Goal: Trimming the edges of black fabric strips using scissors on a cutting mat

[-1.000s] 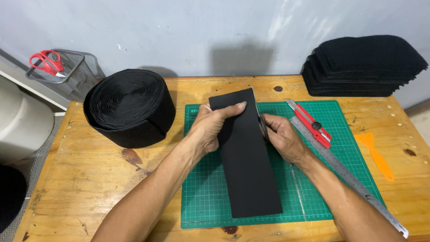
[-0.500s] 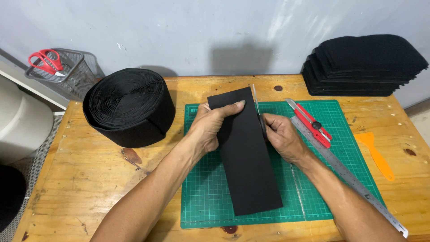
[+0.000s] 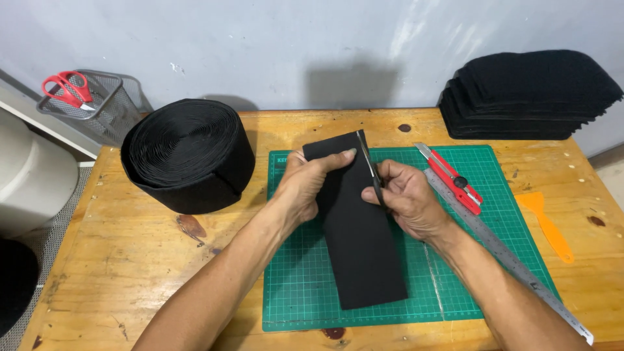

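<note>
I see my left hand [image 3: 305,185] clamped on the upper left edge of a long black fabric strip [image 3: 361,240] lying on the green cutting mat [image 3: 494,260] on the desk [image 3: 130,260]. My right hand [image 3: 406,195] pinches the strip's right edge, lifting it slightly. A steel ruler [image 3: 500,250] and red utility knife [image 3: 452,179] lie just right; a black fabric roll [image 3: 185,153] sits left.

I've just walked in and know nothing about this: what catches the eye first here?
Both hands, the left hand and right hand, grip a long black strip over the green cutting mat at mid-table. To the left sits a big black roll; at far right, a stack of black pieces.
</note>
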